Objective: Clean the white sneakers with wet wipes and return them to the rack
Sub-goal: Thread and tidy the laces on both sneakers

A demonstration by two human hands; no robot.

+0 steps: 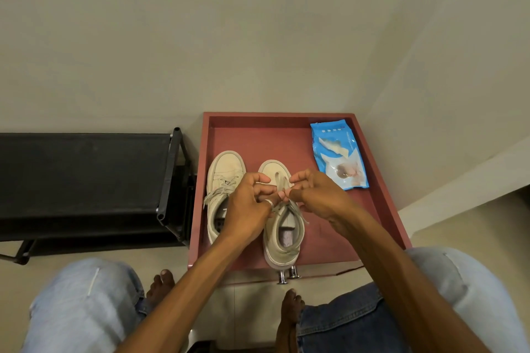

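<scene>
your left hand (249, 205) and your right hand (317, 195) meet over the middle of one white sneaker (282, 241), fingertips almost touching each other. both hands have their fingers curled, and each pinches a strand of that shoe's grey laces (282, 182); a loop of lace stands up between your two thumbs. there is a silver ring (269, 202) on a finger of your left hand.

the sneaker you are working on sits directly below your hands, its toe pointing away from you and its heel toward your wrists. the second white sneaker (222, 178) lies just beside your left hand, on its outer side, partly covered by that hand, with its laces hanging loose. both shoes rest on a red tray (258, 135) with a raised rim.

beyond your right hand, off to its outer side, a blue pack of wet wipes (338, 155) lies flat on the same tray, close to your knuckles but not touching them. well out past your left hand stands the black shoe rack (86, 175), beside the tray.
</scene>
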